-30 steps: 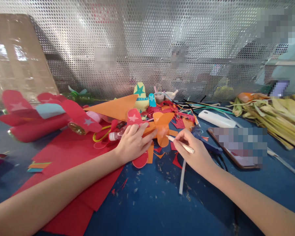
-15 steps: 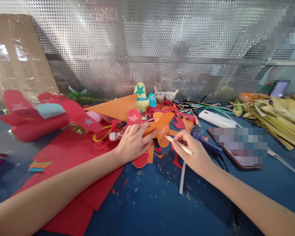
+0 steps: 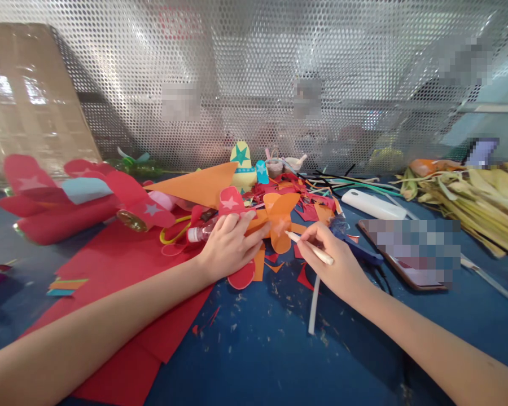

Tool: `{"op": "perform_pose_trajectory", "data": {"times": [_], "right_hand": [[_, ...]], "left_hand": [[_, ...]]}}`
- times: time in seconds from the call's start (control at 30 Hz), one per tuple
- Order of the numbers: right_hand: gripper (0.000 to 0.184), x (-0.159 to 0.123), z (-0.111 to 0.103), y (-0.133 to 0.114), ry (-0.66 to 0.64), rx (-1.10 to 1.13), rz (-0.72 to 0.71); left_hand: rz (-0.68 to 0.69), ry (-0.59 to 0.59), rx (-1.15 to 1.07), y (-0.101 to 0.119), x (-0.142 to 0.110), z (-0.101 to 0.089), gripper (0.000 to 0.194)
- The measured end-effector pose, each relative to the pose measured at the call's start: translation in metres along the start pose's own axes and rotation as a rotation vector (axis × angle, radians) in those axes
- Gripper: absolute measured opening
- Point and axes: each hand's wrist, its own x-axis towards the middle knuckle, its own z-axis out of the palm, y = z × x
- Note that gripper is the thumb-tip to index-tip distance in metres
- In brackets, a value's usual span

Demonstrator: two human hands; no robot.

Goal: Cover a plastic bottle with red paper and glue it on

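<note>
My left hand (image 3: 228, 245) is closed over a toy plane made of paper and a small bottle; its fingers hide most of the body. A red wing with a pale star (image 3: 230, 201) sticks out above the hand, and a bottle neck with a white cap (image 3: 193, 234) shows at the left. At the plane's right end are orange tail pieces (image 3: 280, 238), with a pale star drawn on one. My right hand (image 3: 328, 256) pinches a white marker (image 3: 319, 254), its tip at or very near the orange tail below the star.
Red paper sheets (image 3: 122, 316) lie left, beside a larger red plane (image 3: 76, 208). Red and orange scraps (image 3: 309, 197) are heaped behind. At right are a phone (image 3: 406, 256), a blue glue gun (image 3: 364, 254), a white device (image 3: 372, 204) and dried husks (image 3: 482, 192). A white stick (image 3: 314, 310) lies in front.
The marker tip has shifted very slightly right and up along the orange tail. My left hand and the plane stay in place.
</note>
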Motion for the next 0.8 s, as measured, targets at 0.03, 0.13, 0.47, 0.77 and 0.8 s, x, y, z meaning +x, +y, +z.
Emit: {"op": "perform_pose_trajectory", "data": {"times": [0.03, 0.13, 0.47, 0.77, 0.8], "right_hand": [[0.014, -0.0001, 0.0000, -0.0001, -0.001, 0.001, 0.000], [0.015, -0.0015, -0.0001, -0.0001, -0.035, 0.016, -0.023], [0.013, -0.0025, -0.0002, 0.0012, -0.108, -0.017, -0.046], [0.012, -0.0025, 0.0015, 0.0029, -0.124, -0.011, -0.041], [0.012, -0.0025, 0.0017, 0.0028, -0.123, -0.011, -0.040]], "left_hand": [[0.001, 0.002, 0.000, -0.0001, 0.0000, 0.0001, 0.032], [0.003, 0.005, -0.009, 0.0001, 0.0002, 0.0004, 0.032], [0.000, -0.003, -0.007, 0.0007, 0.0007, 0.0003, 0.033], [-0.002, -0.006, -0.009, 0.0003, 0.0014, -0.0009, 0.033], [-0.001, -0.006, -0.008, 0.0002, 0.0013, -0.0008, 0.033]]}}
